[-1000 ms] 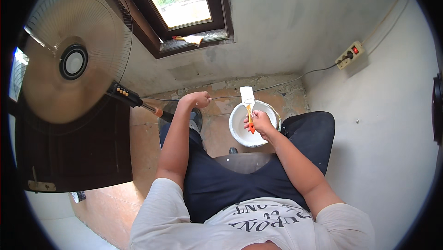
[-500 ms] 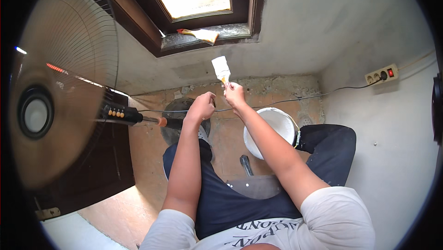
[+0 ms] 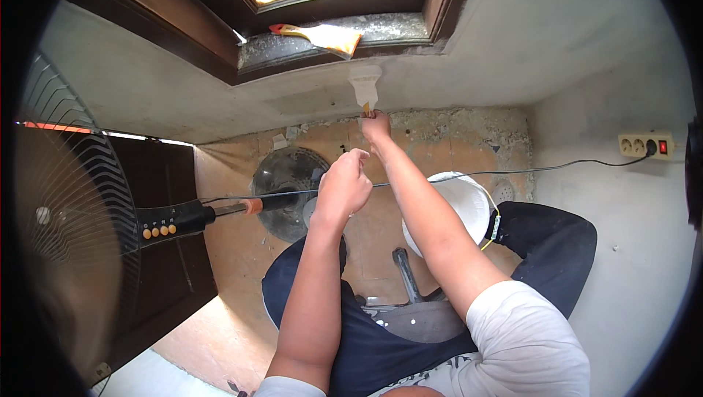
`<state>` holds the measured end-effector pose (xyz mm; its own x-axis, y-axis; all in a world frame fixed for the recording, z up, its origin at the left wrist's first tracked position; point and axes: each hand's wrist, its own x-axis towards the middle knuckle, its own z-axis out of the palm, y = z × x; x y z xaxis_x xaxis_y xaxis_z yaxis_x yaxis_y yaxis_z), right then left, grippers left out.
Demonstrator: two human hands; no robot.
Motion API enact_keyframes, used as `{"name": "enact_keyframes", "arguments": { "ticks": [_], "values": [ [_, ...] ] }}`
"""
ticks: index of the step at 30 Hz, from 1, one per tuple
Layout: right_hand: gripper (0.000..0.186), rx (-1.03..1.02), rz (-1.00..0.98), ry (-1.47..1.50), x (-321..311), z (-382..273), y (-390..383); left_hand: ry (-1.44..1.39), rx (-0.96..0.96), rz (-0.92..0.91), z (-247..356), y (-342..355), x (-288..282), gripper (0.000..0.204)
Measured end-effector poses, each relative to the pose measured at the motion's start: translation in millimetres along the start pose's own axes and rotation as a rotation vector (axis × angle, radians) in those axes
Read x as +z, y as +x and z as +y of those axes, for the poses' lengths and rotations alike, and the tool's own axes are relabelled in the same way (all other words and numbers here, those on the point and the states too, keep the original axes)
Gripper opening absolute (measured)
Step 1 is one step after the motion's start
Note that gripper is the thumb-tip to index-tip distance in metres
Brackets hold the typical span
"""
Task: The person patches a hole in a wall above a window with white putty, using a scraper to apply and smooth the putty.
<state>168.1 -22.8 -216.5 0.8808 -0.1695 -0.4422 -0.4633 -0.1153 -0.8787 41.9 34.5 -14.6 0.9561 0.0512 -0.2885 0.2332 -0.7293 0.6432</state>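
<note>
Currently, right hand (image 3: 376, 127): grip closed around the handle of the white-coated brush (image 3: 364, 88).
White-coated brush: up at the wall (image 3: 293, 100) below the window frame (image 3: 439, 1), bristles toward the sill; contact with the wall is hard to tell.
Left hand (image 3: 344, 188): fingers partly bent, near the dark cable (image 3: 571, 167); cannot tell whether its grip is closed.
Bucket (image 3: 469, 210): white, on the floor, partly hidden by the right forearm.
Sill (image 3: 403, 28): carries a yellow-handled brush (image 3: 326, 36), lying flat.
</note>
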Motion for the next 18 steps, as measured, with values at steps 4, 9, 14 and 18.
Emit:
{"name": "enact_keyframes", "arguments": {
  "ticks": [4, 9, 14, 18],
  "values": [
    [0.020, 0.111, -0.024, -0.102, 4.5, 27.4, 23.3, -0.012, -0.037, 0.000, 0.2, 4.7, -0.3, 0.032],
    [0.019, 0.429, -0.069, -0.239, 5.5, 37.5, 36.1, -0.030, -0.052, -0.010, 1.8, 9.1, -1.4, 0.032],
    [0.013, 0.461, -0.157, -0.205, -4.1, 7.9, 25.6, -0.011, -0.052, -0.026, 3.8, 10.1, -2.6, 0.033],
    [0.013, 0.341, -0.064, 0.098, -26.6, -31.8, 0.5, 0.004, -0.022, -0.009, 1.7, 9.0, -3.6, 0.034]
  ]
}}
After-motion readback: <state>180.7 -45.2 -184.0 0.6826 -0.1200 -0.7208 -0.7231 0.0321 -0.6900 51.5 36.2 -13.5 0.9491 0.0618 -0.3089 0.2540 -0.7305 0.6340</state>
